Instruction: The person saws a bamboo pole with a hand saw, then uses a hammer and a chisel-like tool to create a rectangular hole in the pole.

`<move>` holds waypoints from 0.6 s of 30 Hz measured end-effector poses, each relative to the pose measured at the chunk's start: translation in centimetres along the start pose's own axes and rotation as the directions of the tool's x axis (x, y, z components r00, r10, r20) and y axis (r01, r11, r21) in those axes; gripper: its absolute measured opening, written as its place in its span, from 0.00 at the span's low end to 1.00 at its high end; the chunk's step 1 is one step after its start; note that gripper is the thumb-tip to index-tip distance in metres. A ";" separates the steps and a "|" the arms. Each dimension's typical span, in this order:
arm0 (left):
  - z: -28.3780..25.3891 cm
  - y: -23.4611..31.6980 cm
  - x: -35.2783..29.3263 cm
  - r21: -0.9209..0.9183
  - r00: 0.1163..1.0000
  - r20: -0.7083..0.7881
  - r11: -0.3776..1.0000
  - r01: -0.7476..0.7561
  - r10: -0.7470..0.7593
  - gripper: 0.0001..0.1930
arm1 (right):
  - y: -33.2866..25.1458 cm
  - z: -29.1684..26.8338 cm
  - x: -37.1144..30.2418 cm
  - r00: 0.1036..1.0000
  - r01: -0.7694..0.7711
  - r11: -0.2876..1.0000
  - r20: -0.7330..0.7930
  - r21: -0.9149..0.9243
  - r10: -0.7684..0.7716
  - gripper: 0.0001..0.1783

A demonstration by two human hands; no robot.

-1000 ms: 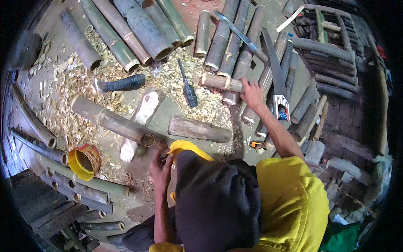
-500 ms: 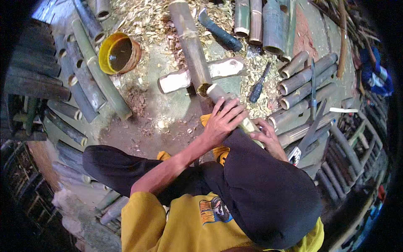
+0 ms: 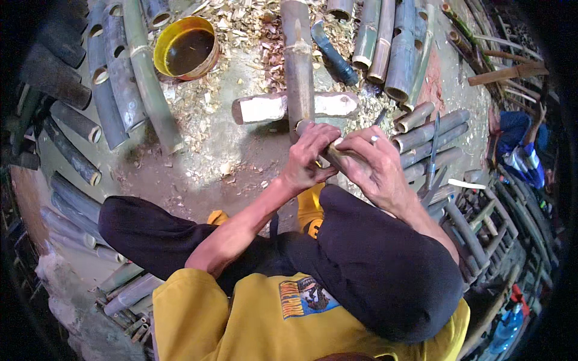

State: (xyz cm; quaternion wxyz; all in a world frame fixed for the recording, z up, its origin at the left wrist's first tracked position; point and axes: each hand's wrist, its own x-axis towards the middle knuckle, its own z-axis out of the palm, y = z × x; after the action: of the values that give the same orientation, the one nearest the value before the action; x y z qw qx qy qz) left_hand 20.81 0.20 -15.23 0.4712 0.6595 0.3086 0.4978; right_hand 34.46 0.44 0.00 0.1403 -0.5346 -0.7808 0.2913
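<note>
In front of my knees, a long bamboo tube [image 3: 298, 72] lies across a pale-topped wood block [image 3: 262, 109], its near end toward me. A slimmer bamboo piece [image 3: 335, 159] slants at that end, one tip against or inside it; fingers hide the joint. My left hand [image 3: 308, 155] is closed round the slim piece close to the tube's end. On its nearer part my right hand [image 3: 374, 165], wearing a ring, is closed too. Beyond the block lies a curved tool with a dark handle [image 3: 335, 55]. Another dark tool [image 3: 380, 116] shows partly above my right hand.
A yellow bucket [image 3: 186, 51] of dark liquid stands far left, by long bamboo tubes [image 3: 144, 75]. Wood chips [image 3: 247, 54] cover the ground ahead. Short bamboo pieces [image 3: 430, 131] and a long-bladed tool [image 3: 433, 147] lie right. A blue bottle [image 3: 506, 328] is at lower right.
My right hand has moved up the slim bamboo piece, closer to my left hand, and now grips it from above. The view has shifted, and the slim piece meets the tube's end more closely.
</note>
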 end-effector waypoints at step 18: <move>-3.8 0.5 0.2 0.067 0.952 -0.005 0.950 0.306 -0.307 0.31 | 3.7 -1.5 7.9 0.924 0.060 0.960 -0.379 0.273 0.050 0.17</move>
State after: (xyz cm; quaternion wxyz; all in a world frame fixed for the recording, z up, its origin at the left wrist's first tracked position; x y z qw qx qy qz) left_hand 17.30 1.43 -14.49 0.5212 0.6202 0.4225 0.4064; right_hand 34.93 9.09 -1.80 0.3644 -0.5538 -0.6908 0.2886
